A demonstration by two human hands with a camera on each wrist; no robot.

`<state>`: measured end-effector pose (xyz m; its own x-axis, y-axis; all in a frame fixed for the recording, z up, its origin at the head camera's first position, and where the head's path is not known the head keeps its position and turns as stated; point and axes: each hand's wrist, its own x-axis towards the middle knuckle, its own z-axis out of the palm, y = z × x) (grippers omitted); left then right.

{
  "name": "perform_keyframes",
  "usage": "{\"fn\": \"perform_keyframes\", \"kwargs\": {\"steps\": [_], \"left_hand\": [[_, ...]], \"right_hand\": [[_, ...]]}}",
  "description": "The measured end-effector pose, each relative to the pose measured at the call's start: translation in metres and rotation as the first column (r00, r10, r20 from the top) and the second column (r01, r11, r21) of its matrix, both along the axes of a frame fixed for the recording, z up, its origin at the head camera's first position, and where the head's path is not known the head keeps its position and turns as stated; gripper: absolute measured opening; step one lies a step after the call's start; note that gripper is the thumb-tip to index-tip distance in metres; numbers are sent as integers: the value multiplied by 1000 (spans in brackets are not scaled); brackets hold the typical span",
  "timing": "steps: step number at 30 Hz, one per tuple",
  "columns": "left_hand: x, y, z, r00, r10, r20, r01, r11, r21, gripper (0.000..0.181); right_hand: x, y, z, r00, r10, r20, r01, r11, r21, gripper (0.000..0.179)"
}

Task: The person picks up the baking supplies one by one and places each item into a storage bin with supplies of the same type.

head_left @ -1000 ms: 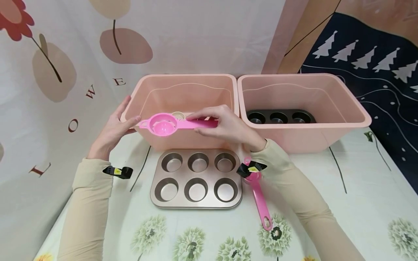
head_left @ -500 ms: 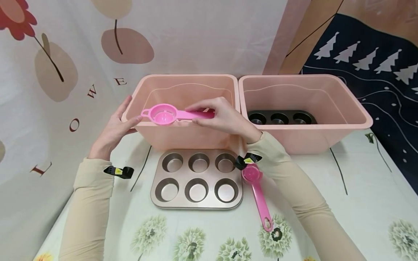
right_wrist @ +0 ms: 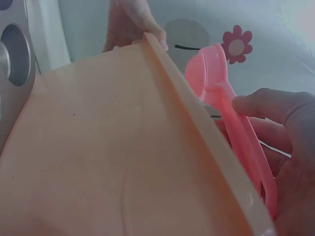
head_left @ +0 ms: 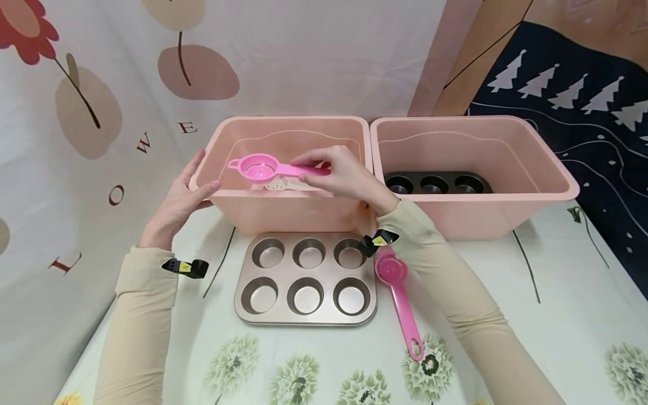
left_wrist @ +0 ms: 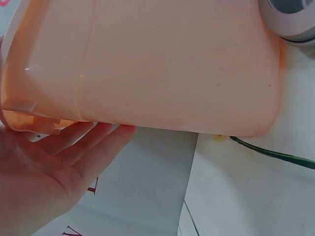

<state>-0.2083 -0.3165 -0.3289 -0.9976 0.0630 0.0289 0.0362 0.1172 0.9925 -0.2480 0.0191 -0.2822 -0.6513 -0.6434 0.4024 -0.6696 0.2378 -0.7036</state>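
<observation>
My right hand [head_left: 346, 175] pinches the handle of a bright pink egg separator [head_left: 259, 167] between thumb and fingers. Its slotted cup points left, over the opening of the left pink bin [head_left: 283, 211]. In the right wrist view the separator [right_wrist: 241, 132] is just beyond the bin's rim. My left hand [head_left: 177, 201] holds that bin's left front corner, with the thumb on the rim. The left wrist view shows the other fingers [left_wrist: 98, 147] straight against the outside wall. Inside the bin lies a cream-coloured, slotted utensil [head_left: 277, 184], partly hidden by the rim.
A six-cup muffin tin [head_left: 306, 270] lies before the left bin. To its right rests a darker pink, long-handled utensil [head_left: 402, 304] with a small cup. The right pink bin [head_left: 473, 214] contains a black muffin tin [head_left: 445, 175]. A patterned cloth [head_left: 582, 292] covers the table.
My right hand has raised the egg separator and moved it farther back over the bin's opening, uncovering more of the cream utensil. My left hand stays at the corner.
</observation>
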Motion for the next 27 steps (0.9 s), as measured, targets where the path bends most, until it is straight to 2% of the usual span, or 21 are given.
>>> {"fn": "perform_keyframes", "kwargs": {"steps": [11,23,27], "left_hand": [[0,0,-1,1000,5,1,-5,1000,-17,81],[0,1,-1,1000,7,-2,-7,1000,15,80],[0,1,-1,1000,5,-3,-5,1000,1,80]], "right_hand": [[-12,0,-10,997,-50,53,49,998,29,26],[-11,0,-9,995,-84,56,81,995,65,25],[-12,0,-10,994,-84,75,79,995,66,26]]}}
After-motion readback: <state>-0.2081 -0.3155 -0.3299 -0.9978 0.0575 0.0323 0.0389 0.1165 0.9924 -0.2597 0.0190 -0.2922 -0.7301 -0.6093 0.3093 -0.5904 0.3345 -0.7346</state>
